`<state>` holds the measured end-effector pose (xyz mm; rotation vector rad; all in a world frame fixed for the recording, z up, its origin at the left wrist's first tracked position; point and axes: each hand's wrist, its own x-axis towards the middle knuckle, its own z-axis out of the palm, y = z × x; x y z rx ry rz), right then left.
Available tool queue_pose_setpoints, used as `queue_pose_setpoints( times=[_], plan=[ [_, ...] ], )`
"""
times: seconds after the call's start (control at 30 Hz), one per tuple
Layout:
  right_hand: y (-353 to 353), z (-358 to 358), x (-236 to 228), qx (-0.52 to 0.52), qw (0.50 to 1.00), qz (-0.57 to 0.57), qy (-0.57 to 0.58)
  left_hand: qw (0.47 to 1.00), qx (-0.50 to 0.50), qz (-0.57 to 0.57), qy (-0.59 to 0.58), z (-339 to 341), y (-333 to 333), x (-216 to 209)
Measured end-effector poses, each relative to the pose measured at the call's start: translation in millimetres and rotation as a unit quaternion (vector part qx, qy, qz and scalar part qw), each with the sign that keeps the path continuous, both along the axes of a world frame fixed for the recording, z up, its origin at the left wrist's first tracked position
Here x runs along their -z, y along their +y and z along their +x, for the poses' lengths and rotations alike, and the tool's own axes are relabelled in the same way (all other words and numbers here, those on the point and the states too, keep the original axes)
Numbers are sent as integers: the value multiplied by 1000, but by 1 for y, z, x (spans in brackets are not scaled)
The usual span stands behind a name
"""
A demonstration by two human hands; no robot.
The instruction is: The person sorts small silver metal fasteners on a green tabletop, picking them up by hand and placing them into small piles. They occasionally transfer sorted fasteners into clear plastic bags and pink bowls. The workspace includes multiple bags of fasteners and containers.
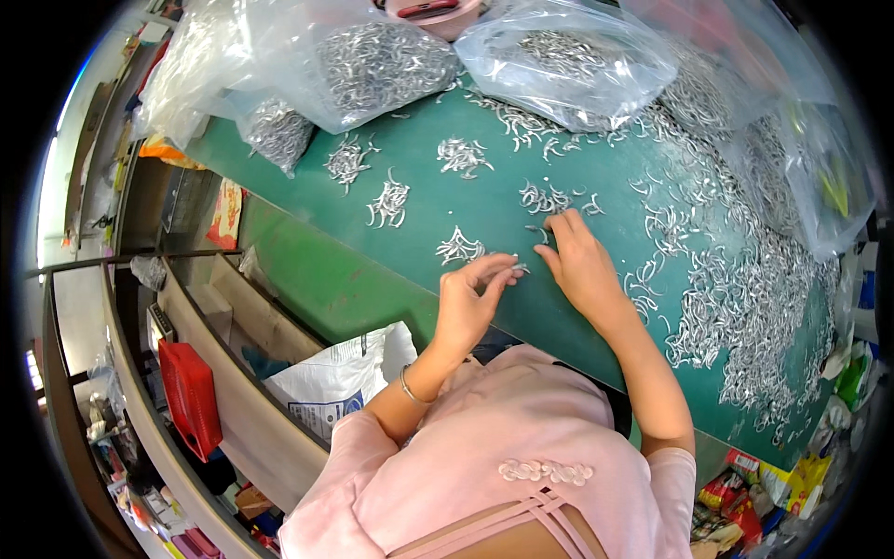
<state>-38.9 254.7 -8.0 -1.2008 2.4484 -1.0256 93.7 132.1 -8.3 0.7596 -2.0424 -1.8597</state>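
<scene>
My left hand (pixel 475 291) is closed in a pinch near the table's front edge, with a small curved silvery piece (pixel 521 268) showing at its fingertips. To its right, my right hand (pixel 582 261) rests on the green table (pixel 372 256), thumb and forefinger apart. A few loose pieces (pixel 535 229) lie by those fingertips, and a small pile of the curved pieces (pixel 544 198) is just beyond. Beside my left hand is another little pile (pixel 460 246). Farther off sit three more heaps, one at the left (pixel 346 161).
Clear plastic bags of the same pieces (pixel 382 74) line the far side, one lying open (pixel 568 65). A large spread of loose pieces (pixel 745 307) covers the right of the table. A white sack (pixel 345 377) and a red plastic box (pixel 189 399) are below on the left.
</scene>
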Motion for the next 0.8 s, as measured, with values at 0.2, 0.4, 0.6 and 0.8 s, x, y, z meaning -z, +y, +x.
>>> queue_pose_setpoints(
  times=[0.2, 0.4, 0.6, 0.8],
  plan=[
    [-10, 2, 2, 10, 996, 75, 48, 993, -91, -82, 1, 0, -58, -7],
    [-21, -5, -3, -2, 1000, 5, 8, 988, -121, -98, 9, 5, -85, 4],
    [-45, -7, 7, -43, 981, 55, 183, 990, -93, -104, 0, -5, -71, 0],
    [-71, -11, -8, -29, 998, -60, 18, 984, -72, -165, 7, -22, -80, -9]
  ],
)
